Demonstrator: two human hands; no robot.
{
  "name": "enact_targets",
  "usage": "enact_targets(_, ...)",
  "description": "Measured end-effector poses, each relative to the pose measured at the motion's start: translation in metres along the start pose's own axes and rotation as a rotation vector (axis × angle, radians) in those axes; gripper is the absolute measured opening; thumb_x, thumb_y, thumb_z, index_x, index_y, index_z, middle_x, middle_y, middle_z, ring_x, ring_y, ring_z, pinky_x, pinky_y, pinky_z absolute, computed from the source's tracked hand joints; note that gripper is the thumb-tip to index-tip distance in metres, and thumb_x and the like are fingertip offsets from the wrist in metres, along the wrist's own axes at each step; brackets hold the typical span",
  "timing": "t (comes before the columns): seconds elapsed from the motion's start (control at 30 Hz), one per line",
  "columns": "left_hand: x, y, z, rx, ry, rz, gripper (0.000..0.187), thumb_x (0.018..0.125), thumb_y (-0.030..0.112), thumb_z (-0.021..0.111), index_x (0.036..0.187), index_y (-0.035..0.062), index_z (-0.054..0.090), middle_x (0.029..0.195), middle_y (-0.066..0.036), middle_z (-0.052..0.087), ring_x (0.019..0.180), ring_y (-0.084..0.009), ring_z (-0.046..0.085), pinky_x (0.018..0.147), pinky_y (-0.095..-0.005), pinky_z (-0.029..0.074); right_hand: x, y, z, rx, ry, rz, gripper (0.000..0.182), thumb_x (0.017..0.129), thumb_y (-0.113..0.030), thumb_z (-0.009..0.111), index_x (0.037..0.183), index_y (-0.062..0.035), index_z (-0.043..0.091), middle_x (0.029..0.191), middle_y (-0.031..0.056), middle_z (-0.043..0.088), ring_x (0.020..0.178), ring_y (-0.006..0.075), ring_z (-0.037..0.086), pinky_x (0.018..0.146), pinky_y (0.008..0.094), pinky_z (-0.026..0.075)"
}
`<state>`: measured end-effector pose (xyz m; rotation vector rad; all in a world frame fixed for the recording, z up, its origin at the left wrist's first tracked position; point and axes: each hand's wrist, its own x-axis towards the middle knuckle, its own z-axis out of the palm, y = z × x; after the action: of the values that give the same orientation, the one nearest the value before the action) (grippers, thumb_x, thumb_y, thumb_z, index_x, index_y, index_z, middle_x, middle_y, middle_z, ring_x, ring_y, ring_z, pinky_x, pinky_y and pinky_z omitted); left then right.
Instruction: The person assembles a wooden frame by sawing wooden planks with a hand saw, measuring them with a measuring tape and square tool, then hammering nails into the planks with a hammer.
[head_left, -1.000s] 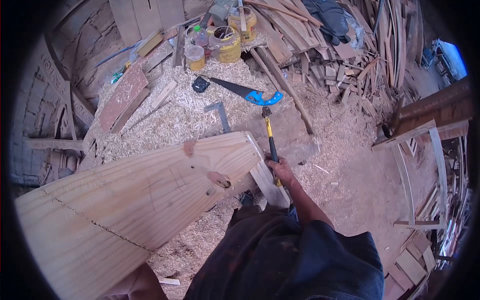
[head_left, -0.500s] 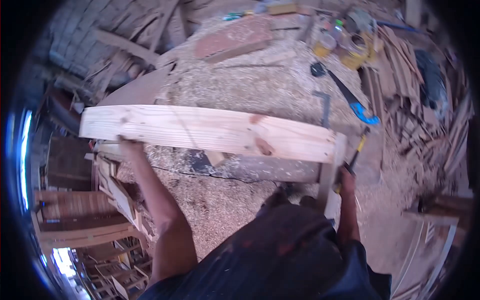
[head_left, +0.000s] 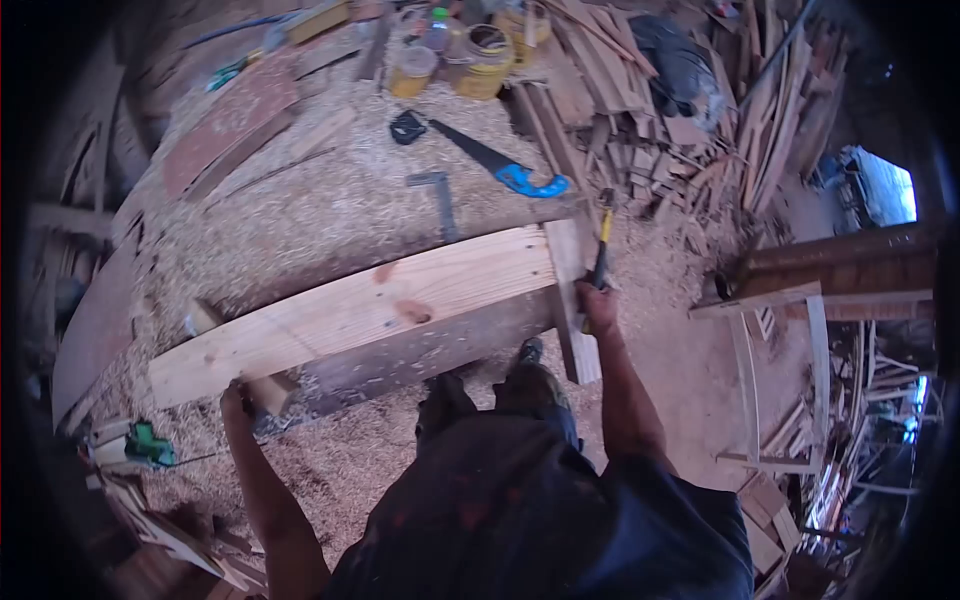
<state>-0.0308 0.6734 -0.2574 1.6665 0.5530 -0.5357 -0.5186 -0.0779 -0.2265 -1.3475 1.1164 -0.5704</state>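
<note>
A long, pale wooden board (head_left: 360,305) with knots stretches across in front of me, over the workbench. Its right end meets a shorter upright piece of wood (head_left: 574,300) at a corner. At the lower edge of the board's left end, my left hand (head_left: 236,402) is closed on it. My right hand (head_left: 600,308) is wrapped round the dark grip of a hammer (head_left: 604,235) with a yellow shaft, right beside the short piece. Under the board's left part lies a small wooden block (head_left: 270,392).
Shavings cover the bench, where a handsaw (head_left: 490,160) with a blue handle and a metal square (head_left: 440,200) lie beyond the board. Yellow buckets (head_left: 484,65) stand at the back. Offcuts (head_left: 660,165) are heaped at right, near a wooden frame (head_left: 780,380).
My view has swung to the right. The board's left end has come down toward the block on the bench, still in my left hand; my right hand keeps the hammer.
</note>
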Motion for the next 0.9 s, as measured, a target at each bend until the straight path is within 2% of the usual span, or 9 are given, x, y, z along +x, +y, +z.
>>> enact_targets(0.07, -0.023, 0.005, 0.04, 0.45, 0.223, 0.111, 0.042, 0.108, 0.042, 0.057, 0.114, 0.0022, 0.07, 0.095, -0.016, 0.073, 0.086, -0.0389, 0.071, 0.075, -0.0476, 0.058, -0.005, 0.0, 0.005, 0.013, 0.03, 0.029, 0.017, 0.096, -0.021, 0.075, 0.082, -0.0162, 0.067, 0.068, -0.0056, 0.058, 0.055, 0.0074, 0.052, 0.048, 0.0293, 0.042)
enact_targets(0.17, -0.138, 0.044, 0.218, 0.737, 0.477, 0.643, 0.041, 0.103, 0.038, 0.068, 0.109, -0.0018, 0.07, 0.103, -0.017, 0.073, 0.095, -0.0335, 0.07, 0.082, -0.0445, 0.054, -0.012, 0.006, 0.009, 0.123, 0.046, 0.092, 0.01, 0.095, -0.02, 0.076, 0.091, -0.0138, 0.07, 0.071, -0.0074, 0.059, 0.057, 0.0067, 0.052, 0.051, 0.0269, 0.042)
enact_targets(0.2, -0.141, 0.036, 0.263, 0.755, 0.423, 0.822, 0.03, 0.099, 0.027, 0.073, 0.109, -0.0019, 0.071, 0.102, -0.019, 0.073, 0.096, -0.0354, 0.07, 0.085, -0.0471, 0.054, -0.012, -0.004, -0.002, 0.065, -0.016, 0.187, 0.022, 0.096, -0.019, 0.077, 0.112, -0.0039, 0.073, 0.084, -0.003, 0.066, 0.068, 0.0074, 0.058, 0.06, 0.0259, 0.046)
enact_targets(0.3, -0.207, 0.044, 0.432, 0.768, 0.2, 1.299, 0.022, 0.094, 0.017, 0.076, 0.11, 0.0016, 0.074, 0.111, -0.021, 0.069, 0.108, -0.0415, 0.065, 0.094, -0.0517, 0.051, -0.021, -0.017, -0.016, 0.13, 0.075, 0.117, 0.035, 0.095, -0.017, 0.074, 0.124, 0.0032, 0.071, 0.084, -0.0019, 0.064, 0.07, 0.0056, 0.055, 0.063, 0.0243, 0.045)
enact_targets(0.33, -0.215, 0.037, 0.472, 0.859, 0.068, 1.281, 0.023, 0.093, 0.02, 0.078, 0.109, 0.0046, 0.074, 0.111, -0.02, 0.069, 0.111, -0.042, 0.063, 0.096, -0.0529, 0.05, -0.025, -0.013, -0.028, 0.078, 0.082, 0.046, 0.055, 0.096, -0.019, 0.075, 0.143, 0.0065, 0.062, 0.093, 0.0014, 0.065, 0.079, 0.0076, 0.059, 0.07, 0.0253, 0.049)
enact_targets(0.5, -0.252, 0.008, 0.629, 1.079, -0.037, 1.266, 0.028, 0.102, 0.033, 0.065, 0.108, 0.0079, 0.077, 0.111, -0.016, 0.072, 0.111, -0.0372, 0.066, 0.1, -0.0537, 0.047, -0.046, -0.04, -0.13, -0.06, -0.034, 0.145, 0.058, 0.102, -0.023, 0.073, 0.152, -0.0015, 0.054, 0.096, 0.0033, 0.066, 0.084, 0.0097, 0.062, 0.074, 0.0284, 0.055)
enact_targets(0.57, -0.25, -0.006, 0.65, 1.215, 0.006, 1.177, 0.033, 0.104, 0.037, 0.06, 0.102, 0.0095, 0.078, 0.106, -0.014, 0.074, 0.105, -0.0348, 0.069, 0.097, -0.0524, 0.048, -0.03, -0.06, -0.154, -0.136, -0.019, 0.008, 0.033, 0.106, -0.02, 0.068, 0.135, -0.0056, 0.061, 0.084, -0.0031, 0.055, 0.071, 0.0062, 0.052, 0.063, 0.0258, 0.048)
enact_targets(0.67, -0.249, -0.013, 0.663, 1.258, 0.152, 1.183, 0.042, 0.104, 0.039, 0.053, 0.086, 0.0116, 0.08, 0.09, -0.01, 0.077, 0.088, -0.0316, 0.073, 0.09, -0.049, 0.049, -0.005, -0.078, -0.186, -0.072, -0.115, 0.19, 0.019, 0.109, -0.021, 0.065, 0.124, -0.01, 0.063, 0.08, -0.0054, 0.054, 0.065, 0.0045, 0.049, 0.057, 0.0242, 0.045)
enact_targets(0.9, -0.253, -0.01, 0.662, 1.317, 0.138, 1.186, 0.046, 0.105, 0.039, 0.053, 0.079, 0.0094, 0.076, 0.087, -0.01, 0.076, 0.086, -0.0316, 0.072, 0.087, -0.0495, 0.048, 0.031, -0.114, -0.291, -0.282, -0.054, 0.282, 0.021, 0.11, -0.031, 0.064, 0.108, -0.0096, 0.065, 0.075, -0.0042, 0.057, 0.061, 0.0055, 0.053, 0.053, 0.0241, 0.044)
